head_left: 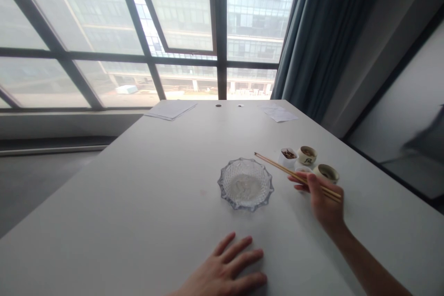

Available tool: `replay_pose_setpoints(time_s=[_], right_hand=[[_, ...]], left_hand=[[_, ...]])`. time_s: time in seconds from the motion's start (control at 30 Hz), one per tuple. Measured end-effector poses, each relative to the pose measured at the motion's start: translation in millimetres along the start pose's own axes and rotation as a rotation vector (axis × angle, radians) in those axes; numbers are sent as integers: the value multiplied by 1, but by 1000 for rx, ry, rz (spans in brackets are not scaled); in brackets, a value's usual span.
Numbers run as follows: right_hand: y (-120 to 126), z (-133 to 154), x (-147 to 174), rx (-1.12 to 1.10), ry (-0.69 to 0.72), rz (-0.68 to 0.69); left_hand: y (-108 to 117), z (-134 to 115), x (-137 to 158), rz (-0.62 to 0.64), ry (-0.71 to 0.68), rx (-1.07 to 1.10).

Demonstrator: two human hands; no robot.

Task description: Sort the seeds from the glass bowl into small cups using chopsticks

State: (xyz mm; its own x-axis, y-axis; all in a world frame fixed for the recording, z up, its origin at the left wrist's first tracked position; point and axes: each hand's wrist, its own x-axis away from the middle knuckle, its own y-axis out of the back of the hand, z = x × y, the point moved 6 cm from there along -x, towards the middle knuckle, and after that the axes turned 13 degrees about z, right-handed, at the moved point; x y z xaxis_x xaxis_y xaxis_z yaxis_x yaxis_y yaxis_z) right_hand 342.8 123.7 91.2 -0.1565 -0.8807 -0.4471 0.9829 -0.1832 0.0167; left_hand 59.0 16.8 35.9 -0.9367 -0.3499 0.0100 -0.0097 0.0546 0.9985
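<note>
My right hand (325, 201) grips a pair of wooden chopsticks (277, 165), their tips close together and pointing left, above the table beyond the bowl's right rim. I cannot make out anything between the tips. A scalloped clear glass bowl (224, 189) stands left of that hand, with something pale or see-through at its bottom. My left hand (231, 266) lies with fingers spread on the table, nearer to me than the bowl. Behind the right hand are a white cup (287, 161) of dark brown bits, another small white cup (303, 169) partly hidden, and two cream pots (307, 155).
The white table (138, 194) reaches to a large window. Paper sheets (171, 110) lie at its far left corner and another sheet (279, 113) at the far right. Two small round spots, one dark (218, 106), sit near the far edge. A dark curtain (322, 32) hangs at right.
</note>
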Motion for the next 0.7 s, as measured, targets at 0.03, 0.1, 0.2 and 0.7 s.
replay_pose_setpoints(time_s=[0.03, 0.1, 0.2, 0.7], right_hand=[[13, -1, -2, 11, -12, -70], [37, -4, -7, 34, -25, -187], [62, -9, -12, 80, -34, -290], [58, 15, -10, 251, 79, -303]], left_hand=[[1, 0, 0, -7, -1, -5], [2, 0, 0, -23, -1, -12], [1, 1, 0, -31, -10, -11], [2, 1, 1, -48, -21, 2]])
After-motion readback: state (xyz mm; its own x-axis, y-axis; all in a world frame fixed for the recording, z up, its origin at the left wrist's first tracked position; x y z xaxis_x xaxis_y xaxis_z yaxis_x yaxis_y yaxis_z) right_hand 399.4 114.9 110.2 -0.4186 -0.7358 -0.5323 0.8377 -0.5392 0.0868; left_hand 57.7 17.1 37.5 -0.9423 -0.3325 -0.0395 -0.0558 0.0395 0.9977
